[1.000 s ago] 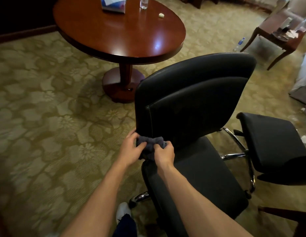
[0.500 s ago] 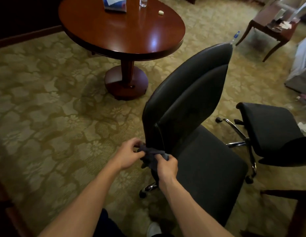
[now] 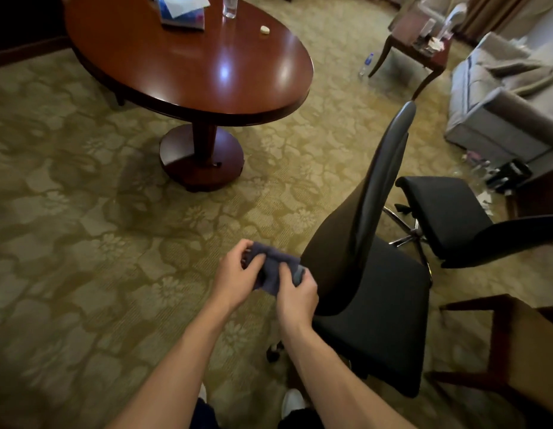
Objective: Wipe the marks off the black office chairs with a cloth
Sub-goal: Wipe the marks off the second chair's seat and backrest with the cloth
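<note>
Now that the cloth (image 3: 273, 270) has left the chair (image 3: 371, 292), your left hand (image 3: 235, 278) and right hand (image 3: 296, 297) both pinch it, probably refolding before wiping resumes.

A green-gold floral carpet (image 3: 83, 243) is covering the floor. A round red-brown pedestal table (image 3: 188, 72) is gleaming under overhead light up and left of the grip. A grey sofa (image 3: 498, 113) and a wooden side table (image 3: 420, 41) are sitting far off to the upper right.

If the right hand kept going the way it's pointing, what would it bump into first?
Probably the cloth it already grips; beyond that the left hand, though depth is hard to judge. The right hand points up-left, beside the chair.
</note>
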Demonstrator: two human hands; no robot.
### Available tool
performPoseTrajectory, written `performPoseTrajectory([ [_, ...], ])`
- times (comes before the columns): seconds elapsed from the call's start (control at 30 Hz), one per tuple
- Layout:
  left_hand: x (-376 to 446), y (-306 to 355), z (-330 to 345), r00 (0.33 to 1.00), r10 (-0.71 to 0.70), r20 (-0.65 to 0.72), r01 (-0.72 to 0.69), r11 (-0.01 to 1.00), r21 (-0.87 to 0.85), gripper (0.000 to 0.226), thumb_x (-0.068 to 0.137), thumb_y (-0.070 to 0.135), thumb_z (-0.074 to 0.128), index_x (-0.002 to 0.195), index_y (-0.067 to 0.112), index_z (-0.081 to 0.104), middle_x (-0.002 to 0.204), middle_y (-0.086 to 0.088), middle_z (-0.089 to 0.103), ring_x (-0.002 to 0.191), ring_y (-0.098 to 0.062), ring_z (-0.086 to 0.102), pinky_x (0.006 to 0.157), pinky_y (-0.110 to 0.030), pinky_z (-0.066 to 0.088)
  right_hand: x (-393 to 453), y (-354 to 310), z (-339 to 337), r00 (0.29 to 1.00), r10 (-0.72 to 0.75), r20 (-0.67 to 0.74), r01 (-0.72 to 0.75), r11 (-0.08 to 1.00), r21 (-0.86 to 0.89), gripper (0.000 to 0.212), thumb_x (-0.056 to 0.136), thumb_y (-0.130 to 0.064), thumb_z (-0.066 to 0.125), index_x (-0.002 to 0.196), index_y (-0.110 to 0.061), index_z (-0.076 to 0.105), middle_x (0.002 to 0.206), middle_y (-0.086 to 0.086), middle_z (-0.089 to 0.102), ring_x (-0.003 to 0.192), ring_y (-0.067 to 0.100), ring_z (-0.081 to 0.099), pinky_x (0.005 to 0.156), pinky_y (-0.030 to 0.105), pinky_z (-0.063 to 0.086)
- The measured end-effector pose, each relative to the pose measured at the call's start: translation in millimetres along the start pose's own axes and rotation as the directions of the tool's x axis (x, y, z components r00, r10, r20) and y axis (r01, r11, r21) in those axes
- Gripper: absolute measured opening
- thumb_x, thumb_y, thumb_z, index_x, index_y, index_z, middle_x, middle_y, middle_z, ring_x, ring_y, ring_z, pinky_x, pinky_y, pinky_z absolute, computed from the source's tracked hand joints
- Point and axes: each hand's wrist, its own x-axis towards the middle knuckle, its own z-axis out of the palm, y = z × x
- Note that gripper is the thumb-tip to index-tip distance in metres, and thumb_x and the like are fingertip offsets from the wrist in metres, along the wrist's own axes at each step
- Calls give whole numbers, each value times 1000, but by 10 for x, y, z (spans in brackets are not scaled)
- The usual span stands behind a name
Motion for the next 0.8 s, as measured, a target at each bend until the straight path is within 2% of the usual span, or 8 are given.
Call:
performPoseTrajectory([
  [0.1,131,144,-163,999,49,2,-49,997,-67,9,95,18,64,95,28,63,86,5,71,83,-11,69,71,-32,53,32,-240,68,984,-174,-46,164,972,-169,21,93,-40,62,81,-24,56,100,3,59,91,17,59,85,34,47],
  [0.2,242,223,-291,1000,28,6,-26,984,-175,7,98,23,61,98,30,61,92,5,73,88,-10,71,75,-34,57,56,-436,153,966,-259,-13,257,962,-89,18,95,-38,61,81,-29,54,101,2,62,94,17,61,85,36,50],
  [0.3,372,330,-411,1000,-7,-28,0,969,-246,3,100,26,58,99,25,60,92,4,71,88,-12,70,74,-34,57,118,-578,310,957,-227,180,199,967,161,12,97,-35,59,97,-24,65,96,2,72,92,18,70,82,41,57],
  [0.4,534,451,-573,990,-134,-32,105,884,-455,7,102,17,53,101,12,59,92,-3,70,85,-15,70,72,-28,56,230,-723,496,926,-243,290,170,952,254,12,94,-30,64,101,-20,64,101,9,72,96,25,69,84,42,56],
  [0.47,668,510,-716,980,-198,-5,162,816,-555,11,103,13,51,105,7,60,99,-12,70,88,-19,70,78,-33,56,314,-822,646,904,-189,384,64,947,314,28,89,-32,70,109,-15,59,106,11,71,99,27,69,85,40,55],
  [0.53,829,545,-890,975,-222,11,182,771,-610,14,103,14,50,108,6,61,100,-16,71,89,-25,70,80,-39,56,413,-917,823,840,-107,532,-90,939,331,47,86,-36,71,123,-11,55,115,12,70,105,28,68,95,43,54],
  [0.63,1124,612,-1178,976,-216,23,186,778,-600,17,104,19,49,112,8,59,102,-13,71,90,-25,70,77,-37,57,560,-1048,1089,726,-81,683,-141,954,264,45,90,-35,66,124,-7,62,115,13,71,107,30,68,94,40,54],
  [0.8,1666,658,-1585,970,-234,70,241,867,-437,27,98,17,59,123,8,59,115,-12,71,104,-26,70,89,-38,55,857,-1322,1537,719,-194,668,-59,940,336,31,93,-27,63,119,-8,67,110,9,74,101,24,70,79,29,55],
])
